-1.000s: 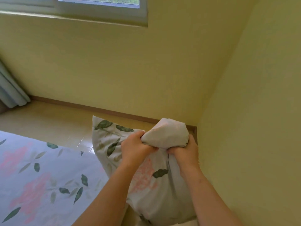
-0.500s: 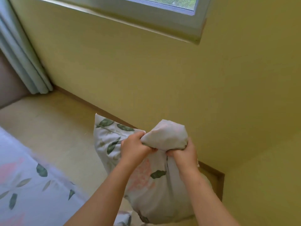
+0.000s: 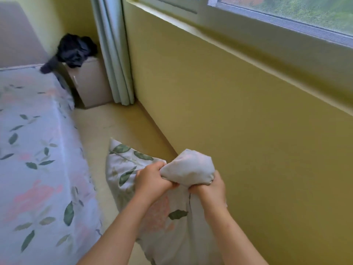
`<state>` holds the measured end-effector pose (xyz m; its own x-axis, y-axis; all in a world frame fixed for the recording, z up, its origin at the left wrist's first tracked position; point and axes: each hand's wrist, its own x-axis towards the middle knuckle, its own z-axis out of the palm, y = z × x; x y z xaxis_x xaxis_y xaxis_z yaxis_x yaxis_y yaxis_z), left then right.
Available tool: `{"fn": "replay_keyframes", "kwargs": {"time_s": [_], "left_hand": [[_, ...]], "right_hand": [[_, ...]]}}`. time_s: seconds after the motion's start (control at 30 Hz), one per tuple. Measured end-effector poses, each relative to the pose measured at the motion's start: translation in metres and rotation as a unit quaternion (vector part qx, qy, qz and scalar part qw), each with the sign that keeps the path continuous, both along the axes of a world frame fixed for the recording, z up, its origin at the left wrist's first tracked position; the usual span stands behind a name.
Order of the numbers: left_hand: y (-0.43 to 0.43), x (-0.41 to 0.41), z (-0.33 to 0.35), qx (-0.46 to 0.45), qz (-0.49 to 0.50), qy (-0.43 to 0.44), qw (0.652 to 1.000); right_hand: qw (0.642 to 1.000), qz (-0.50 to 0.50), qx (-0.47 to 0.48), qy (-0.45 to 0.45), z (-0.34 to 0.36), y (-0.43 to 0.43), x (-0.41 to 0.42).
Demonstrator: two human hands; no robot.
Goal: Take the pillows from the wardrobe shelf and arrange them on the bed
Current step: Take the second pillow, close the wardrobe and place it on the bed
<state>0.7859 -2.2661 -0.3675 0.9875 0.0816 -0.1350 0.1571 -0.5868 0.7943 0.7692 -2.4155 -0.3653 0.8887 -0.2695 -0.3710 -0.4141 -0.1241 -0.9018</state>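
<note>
A floral pillow (image 3: 164, 217) with green leaves and pink blooms hangs upright in front of me, over the floor strip between bed and wall. My left hand (image 3: 151, 181) and my right hand (image 3: 208, 190) both grip its bunched top, a plain grey lump bulging above my fists. The bed (image 3: 34, 169), covered in a matching floral sheet, fills the left side of the view. The wardrobe is out of sight.
A yellow wall (image 3: 248, 121) under a window (image 3: 286, 14) runs along the right. At the far end stand a pale curtain (image 3: 114, 54), a small bedside cabinet (image 3: 91, 83) with dark clothing (image 3: 74, 49) on it, and the headboard (image 3: 17, 35).
My view has swung left, from the room's corner to the bed, cabinet and curtain. Both hands keep the same grip on the pillow's top.
</note>
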Motion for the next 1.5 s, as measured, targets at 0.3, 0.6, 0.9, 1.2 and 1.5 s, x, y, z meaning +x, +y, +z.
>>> {"fn": "replay_keyframes", "kwargs": {"time_s": [0.3,0.6,0.9,1.2,1.5], "left_hand": [[0.083,0.109,0.003,0.004,0.198,0.001,0.980],[0.229,0.241,-0.003,-0.001,0.262,-0.018,0.965],[0.356,0.371,0.029,0.067,0.304,-0.024,0.950],[0.453,0.517,0.031,0.047,0.413,-0.024,0.909],[0.528,0.650,0.051,0.029,0.491,-0.029,0.870]], "right_hand": [[0.984,0.167,-0.057,0.012,-0.008,0.089,0.169],[0.952,0.280,-0.111,-0.052,-0.025,0.240,0.332],[0.941,0.315,-0.041,-0.114,0.003,0.374,0.469],[0.912,0.386,0.031,-0.133,0.004,0.489,0.632],[0.873,0.461,0.009,-0.162,0.021,0.589,0.784]]}}
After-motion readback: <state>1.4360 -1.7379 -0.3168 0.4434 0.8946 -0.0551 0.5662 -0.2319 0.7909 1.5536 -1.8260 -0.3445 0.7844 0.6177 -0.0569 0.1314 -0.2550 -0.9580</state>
